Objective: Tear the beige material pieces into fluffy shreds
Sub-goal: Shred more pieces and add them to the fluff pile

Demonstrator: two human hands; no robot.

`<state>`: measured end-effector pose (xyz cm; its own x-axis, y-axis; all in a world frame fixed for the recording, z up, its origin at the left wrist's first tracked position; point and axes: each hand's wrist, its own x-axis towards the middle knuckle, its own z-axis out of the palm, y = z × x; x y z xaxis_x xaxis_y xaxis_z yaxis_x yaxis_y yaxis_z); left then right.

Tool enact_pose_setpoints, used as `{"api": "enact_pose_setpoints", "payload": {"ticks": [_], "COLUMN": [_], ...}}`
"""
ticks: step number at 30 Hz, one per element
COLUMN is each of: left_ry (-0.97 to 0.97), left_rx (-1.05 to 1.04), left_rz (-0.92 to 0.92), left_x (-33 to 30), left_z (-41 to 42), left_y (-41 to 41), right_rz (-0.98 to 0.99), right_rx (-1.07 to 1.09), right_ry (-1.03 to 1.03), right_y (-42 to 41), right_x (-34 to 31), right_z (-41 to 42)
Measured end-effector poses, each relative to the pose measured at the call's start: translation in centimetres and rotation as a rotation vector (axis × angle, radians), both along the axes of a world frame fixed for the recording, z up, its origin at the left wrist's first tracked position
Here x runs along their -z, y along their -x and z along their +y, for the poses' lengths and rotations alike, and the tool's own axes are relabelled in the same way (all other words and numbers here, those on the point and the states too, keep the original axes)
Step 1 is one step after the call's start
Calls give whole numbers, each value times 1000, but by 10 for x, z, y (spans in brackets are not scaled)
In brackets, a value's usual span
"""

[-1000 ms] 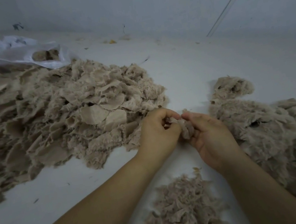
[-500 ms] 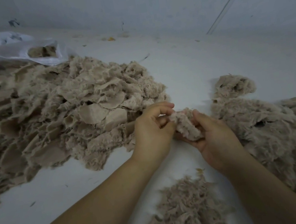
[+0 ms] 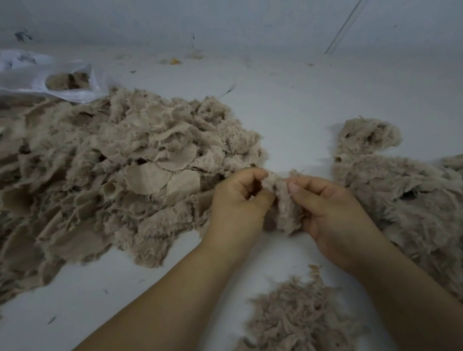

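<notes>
Beige material piece (image 3: 284,203) sits pinched between both hands; left hand (image 3: 236,205) and right hand (image 3: 329,208) each grip it.

Clear plastic bag (image 3: 71,88), white floor (image 3: 290,111)

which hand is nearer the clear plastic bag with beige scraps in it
Left. The left hand lies below and to the right of the clear plastic bag, across the big beige pile. The right hand sits farther right still.
</notes>
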<state>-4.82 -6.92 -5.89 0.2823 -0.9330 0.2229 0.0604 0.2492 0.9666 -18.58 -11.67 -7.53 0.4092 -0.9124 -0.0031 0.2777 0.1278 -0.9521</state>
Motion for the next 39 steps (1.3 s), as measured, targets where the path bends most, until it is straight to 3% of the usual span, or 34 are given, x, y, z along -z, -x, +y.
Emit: {"api": "enact_pose_setpoints", "payload": {"ticks": [6, 11, 17, 23, 27, 35, 37, 39], "left_ry": [-22, -22, -24, -25, -2, -19, -84, -234], "left_rx": [53, -38, -102, -28, -11, -22, 100, 450], "left_rz": [198, 73, 98, 18, 70, 99, 30, -155], "left_x": [-4, 1, 2, 3, 4, 2, -4, -13], "left_z": [2, 3, 0, -1, -3, 2, 6, 12], "left_y": [0, 2, -3, -4, -3, -9, -17, -28], "right_rz": [23, 11, -33, -131, -105, -51, -92, -124], "right_rx": [29, 5, -4, -170, -208, 32, 72, 69], "right_ry": [20, 24, 10, 42, 54, -45, -109, -130], "right_y": [2, 2, 3, 3, 4, 7, 10, 9], "right_x": [4, 5, 4, -1, -3, -3, -4, -3], "right_z": [-4, -3, -4, -2, -1, -3, -4, -5]}}
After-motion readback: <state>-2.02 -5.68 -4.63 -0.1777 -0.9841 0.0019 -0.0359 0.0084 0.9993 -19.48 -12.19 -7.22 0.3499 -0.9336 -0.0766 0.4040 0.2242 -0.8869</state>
